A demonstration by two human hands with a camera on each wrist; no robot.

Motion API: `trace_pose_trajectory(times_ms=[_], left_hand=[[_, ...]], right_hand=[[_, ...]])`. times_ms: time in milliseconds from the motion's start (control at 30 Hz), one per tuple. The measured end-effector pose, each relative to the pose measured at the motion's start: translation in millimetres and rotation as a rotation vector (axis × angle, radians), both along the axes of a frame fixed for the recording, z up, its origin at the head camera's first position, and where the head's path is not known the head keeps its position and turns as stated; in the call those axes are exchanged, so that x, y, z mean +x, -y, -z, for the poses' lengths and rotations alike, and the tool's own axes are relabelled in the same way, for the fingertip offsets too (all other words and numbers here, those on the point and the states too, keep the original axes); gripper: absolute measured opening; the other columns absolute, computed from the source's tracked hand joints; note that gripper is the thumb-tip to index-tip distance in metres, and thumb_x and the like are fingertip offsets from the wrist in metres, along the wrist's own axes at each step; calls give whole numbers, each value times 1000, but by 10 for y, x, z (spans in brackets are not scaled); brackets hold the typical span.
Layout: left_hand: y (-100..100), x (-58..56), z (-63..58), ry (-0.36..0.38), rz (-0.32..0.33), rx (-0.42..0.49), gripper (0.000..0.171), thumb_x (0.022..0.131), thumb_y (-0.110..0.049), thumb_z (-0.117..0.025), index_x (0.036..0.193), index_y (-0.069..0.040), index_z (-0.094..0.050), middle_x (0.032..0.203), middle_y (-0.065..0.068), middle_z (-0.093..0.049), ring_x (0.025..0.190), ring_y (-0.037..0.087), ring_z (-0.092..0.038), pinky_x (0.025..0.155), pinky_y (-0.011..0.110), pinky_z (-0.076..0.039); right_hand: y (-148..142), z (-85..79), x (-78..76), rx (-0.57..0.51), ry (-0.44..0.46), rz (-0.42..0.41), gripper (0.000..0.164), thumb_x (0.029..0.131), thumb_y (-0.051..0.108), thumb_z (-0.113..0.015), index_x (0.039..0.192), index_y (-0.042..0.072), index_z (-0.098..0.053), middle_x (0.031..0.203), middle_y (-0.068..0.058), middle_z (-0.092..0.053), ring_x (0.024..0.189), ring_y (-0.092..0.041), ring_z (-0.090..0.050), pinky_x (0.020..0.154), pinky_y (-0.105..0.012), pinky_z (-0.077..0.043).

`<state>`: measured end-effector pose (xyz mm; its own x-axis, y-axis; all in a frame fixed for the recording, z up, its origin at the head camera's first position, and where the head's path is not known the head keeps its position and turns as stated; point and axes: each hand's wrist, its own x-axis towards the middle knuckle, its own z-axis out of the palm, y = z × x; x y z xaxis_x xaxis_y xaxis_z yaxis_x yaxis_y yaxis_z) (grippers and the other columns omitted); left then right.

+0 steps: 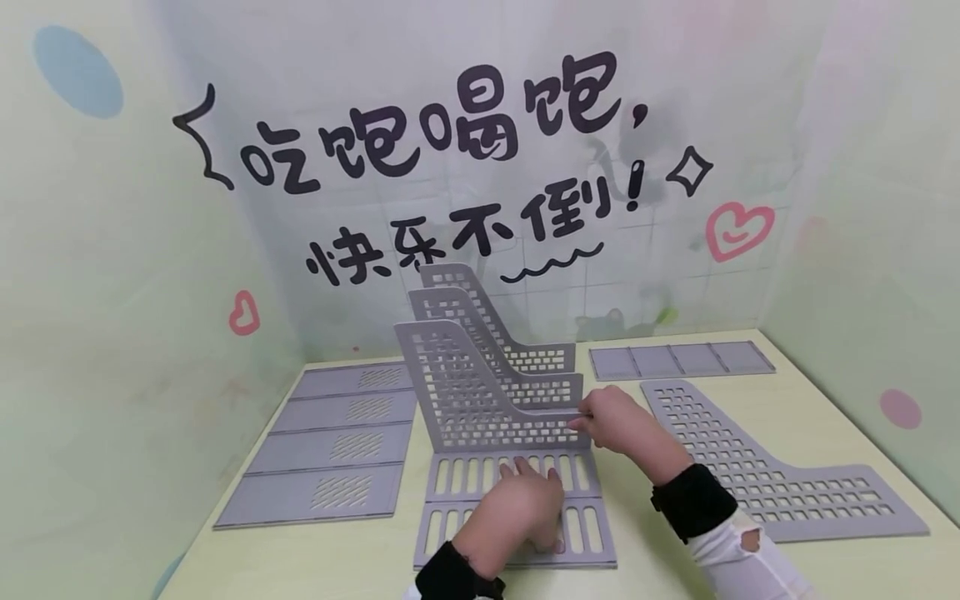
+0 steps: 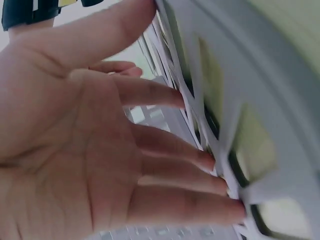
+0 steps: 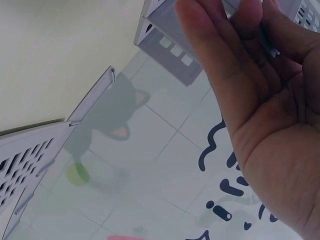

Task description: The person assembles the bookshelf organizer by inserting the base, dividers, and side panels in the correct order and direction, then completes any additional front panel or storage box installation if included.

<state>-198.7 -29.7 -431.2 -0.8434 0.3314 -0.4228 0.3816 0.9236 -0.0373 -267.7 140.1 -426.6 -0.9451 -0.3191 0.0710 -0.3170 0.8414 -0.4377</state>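
A grey slotted base panel (image 1: 581,503) lies flat at the middle of the table. Three perforated side panels stand upright across it, each tall at the left and stepping down low at the right; the nearest side panel (image 1: 431,337) hides much of the middle panel (image 1: 435,296) and the far panel (image 1: 442,270). My left hand (image 1: 521,507) presses on the slotted base with fingers spread and straight, fingertips at the slot bars in the left wrist view. With thumb and fingers, my right hand (image 1: 618,421) pinches the low right end of the nearest upright panel.
Flat grey panels with diagonal slots (image 1: 292,454) lie at the left. A loose perforated side panel (image 1: 795,479) lies at the right, and a plain segmented panel (image 1: 690,358) at the back right. A printed backdrop (image 1: 540,333) rises behind the table.
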Motion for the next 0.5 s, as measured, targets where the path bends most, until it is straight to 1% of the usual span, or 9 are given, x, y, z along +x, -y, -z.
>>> trace_pose_trajectory(times_ms=[67,100,167,200,267,333,433,467,500], left_hand=[[40,-23,-3,20,27,26,89,88,-54,-82,160,-15,-49,167,30,-39,154,55,-38,124,61,-41],[59,-35,-4,28,34,40,91,87,-57,-82,161,-15,-47,169,30,-35,154,57,-35,124,61,-42],[85,-59,4,31,52,46,101,83,-64,-84,163,-16,-44,173,28,-29,157,57,-31,122,63,-43],[94,-63,16,25,44,50,106,80,-65,-86,164,-17,-42,174,27,-26,157,57,-29,121,65,-44],[96,-65,49,0,32,52,118,72,-67,-90,166,-18,-39,175,26,-24,159,55,-27,120,66,-44],[85,-69,84,-28,13,68,121,69,-66,-92,166,-17,-38,175,26,-24,160,54,-27,120,67,-43],[63,-80,122,-54,-16,91,115,74,-64,-89,166,-18,-38,175,25,-24,160,52,-27,123,66,-40],[56,-86,129,-52,-24,99,112,77,-63,-87,166,-18,-37,175,25,-23,161,52,-26,124,64,-39],[49,-92,133,-51,-31,112,109,79,-62,-85,167,-17,-37,175,25,-23,161,52,-25,126,64,-37]], right_hand=[[-26,14,-23,-8,-20,22,41,99,20,-76,63,9,-61,55,3,-53,50,-10,-50,51,-24,-40],[-42,21,-34,-6,-44,28,38,99,19,-76,65,7,-64,56,2,-53,51,-11,-49,52,-25,-40],[-65,48,-69,-7,-73,45,31,100,19,-75,73,3,-71,59,-1,-57,55,-13,-50,54,-27,-42],[-72,59,-86,-12,-77,55,27,100,18,-74,79,2,-73,64,-3,-62,58,-15,-53,56,-29,-45],[-91,69,-119,-21,-93,70,20,102,16,-71,97,-3,-77,77,-9,-72,68,-19,-63,62,-34,-53],[-125,62,-151,-52,-65,92,26,104,14,-68,117,-8,-72,89,-16,-77,77,-24,-71,68,-39,-59],[-242,-5,-185,-101,-16,113,43,106,14,-64,141,-11,-57,108,-26,-77,96,-35,-76,80,-47,-64],[-301,-33,-194,-113,2,117,47,106,14,-63,144,-12,-54,111,-28,-76,97,-38,-76,82,-49,-64],[-370,-65,-198,-114,18,119,49,106,14,-63,145,-12,-52,116,-31,-75,103,-42,-75,87,-52,-64]])
